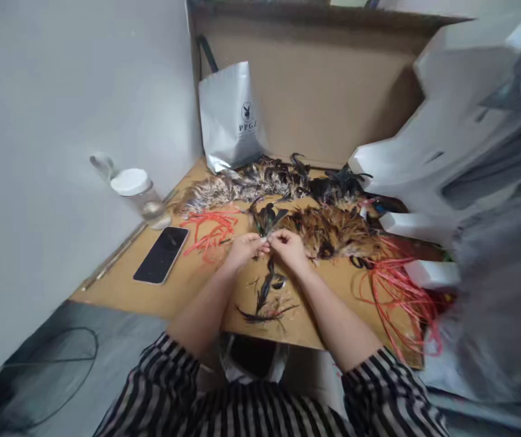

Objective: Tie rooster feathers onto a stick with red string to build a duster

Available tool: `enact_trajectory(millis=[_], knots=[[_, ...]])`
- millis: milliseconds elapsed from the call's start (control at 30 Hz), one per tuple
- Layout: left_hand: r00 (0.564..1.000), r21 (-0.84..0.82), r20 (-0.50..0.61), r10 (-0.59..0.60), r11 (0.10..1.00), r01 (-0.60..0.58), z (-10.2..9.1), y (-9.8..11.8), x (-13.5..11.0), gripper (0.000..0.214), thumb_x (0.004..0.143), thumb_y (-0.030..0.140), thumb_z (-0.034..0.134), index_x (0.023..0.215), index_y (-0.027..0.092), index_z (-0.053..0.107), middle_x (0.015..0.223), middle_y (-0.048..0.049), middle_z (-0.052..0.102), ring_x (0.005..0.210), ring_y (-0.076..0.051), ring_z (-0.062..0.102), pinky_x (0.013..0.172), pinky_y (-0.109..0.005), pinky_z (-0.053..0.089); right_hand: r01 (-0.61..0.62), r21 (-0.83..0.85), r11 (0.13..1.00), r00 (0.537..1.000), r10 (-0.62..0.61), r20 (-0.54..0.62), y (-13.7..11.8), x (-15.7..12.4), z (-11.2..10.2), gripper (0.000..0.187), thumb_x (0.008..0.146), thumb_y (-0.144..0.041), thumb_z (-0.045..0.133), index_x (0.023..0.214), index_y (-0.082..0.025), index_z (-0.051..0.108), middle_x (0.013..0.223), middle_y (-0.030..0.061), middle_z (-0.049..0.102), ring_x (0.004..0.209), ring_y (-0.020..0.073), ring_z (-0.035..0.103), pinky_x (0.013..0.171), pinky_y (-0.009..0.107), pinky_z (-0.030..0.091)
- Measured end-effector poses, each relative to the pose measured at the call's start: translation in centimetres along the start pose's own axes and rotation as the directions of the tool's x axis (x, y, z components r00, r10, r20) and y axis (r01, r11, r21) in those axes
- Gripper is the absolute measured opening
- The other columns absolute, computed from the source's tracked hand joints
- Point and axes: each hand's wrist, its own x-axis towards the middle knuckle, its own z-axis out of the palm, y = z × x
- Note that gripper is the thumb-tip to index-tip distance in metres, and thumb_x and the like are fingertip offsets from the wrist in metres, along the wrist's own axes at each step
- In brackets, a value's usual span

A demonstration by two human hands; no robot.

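As I watch remotely, the left hand [245, 249] and right hand [290, 247] meet over the table [119, 294], fingertips together and pinched on the base of a dark feather tuft [267, 220] fanning beyond them. I judge this to be gathering or binding quills; the next move calls for a firm pinch. Brown feathers [344, 227] crowd the right hand, loose dark feathers [264, 291] lie nearer, red strands [215, 230] and a phone [161, 255] sit left.

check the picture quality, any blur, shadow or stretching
Head view: right edge smeared; head view: shadow over the right end of the brown back panel; head view: striped sleeves stretched toward the bottom; head view: dark feathers at the fingers soft, lettering on the silver bag readable.
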Motion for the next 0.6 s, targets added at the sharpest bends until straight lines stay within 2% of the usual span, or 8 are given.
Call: enact_trajectory(millis=[133,233,333,467,600], knots=[[0.999,0.017,-0.037,0.031,0.999,-0.030,-0.1,-0.1,0.1,0.023,0.064,0.029,0.073,0.065,0.011,0.058,0.059,-0.0026,0.064,0.047,-0.007,0.055,0.047,-0.017,0.043,-0.044,0.052,0.998,0.999,0.045,-0.020,0.0,-0.1,0.1,0.016,0.062,-0.031,0.066,0.066,-0.015,0.063,0.063,0.0010,0.061,0.057,0.0121,0.050,0.059,0.025,0.039],[0.998,-0.045,-0.057,0.039,0.998,-0.042,-0.2,-0.1,0.0,0.022,0.066,0.028,0.072,0.067,0.011,0.058,0.062,-0.0033,0.065,0.050,-0.007,0.057,0.049,-0.017,0.044,-0.119,0.213,0.970,0.992,0.125,-0.015,-0.1,-0.2,0.5,0.018,0.059,-0.032,0.070,0.066,-0.017,0.063,0.062,-0.0005,0.061,0.054,0.0108,0.050,0.058,0.025,0.039],[0.999,-0.109,-0.031,0.011,0.994,-0.015,-0.3,0.0,-0.2,0.020,0.066,0.025,0.072,0.070,0.011,0.059,0.064,-0.0042,0.066,0.056,-0.008,0.060,0.053,-0.017,0.045,-0.162,0.328,0.931,0.986,0.163,0.025,-0.1,-0.4,0.9,0.022,0.058,-0.035,0.072,0.069,-0.017,0.063,0.063,-0.0014,0.062,0.052,0.0096,0.049,0.055,0.024,0.039],[1.000,-0.150,-0.016,0.004,0.989,-0.007,-0.3,0.1,-0.2,0.020,0.065,0.022,0.073,0.070,0.010,0.058,0.065,-0.0042,0.067,0.058,-0.008,0.062,0.054,-0.016,0.045,-0.156,0.305,0.939,0.988,0.154,0.032,-0.1,-0.5,1.0,0.025,0.059,-0.037,0.072,0.072,-0.017,0.064,0.065,-0.0007,0.063,0.055,0.0101,0.051,0.055,0.023,0.040],[0.998,-0.110,-0.039,0.047,0.993,-0.051,-0.2,0.0,-0.1,0.024,0.061,0.025,0.075,0.067,0.011,0.056,0.062,-0.0038,0.066,0.054,-0.008,0.060,0.054,-0.017,0.046,-0.108,0.208,0.972,0.994,0.110,-0.002,-0.1,-0.4,0.8,0.025,0.058,-0.036,0.073,0.071,-0.016,0.065,0.068,0.0012,0.064,0.058,0.0117,0.054,0.059,0.025,0.042]])
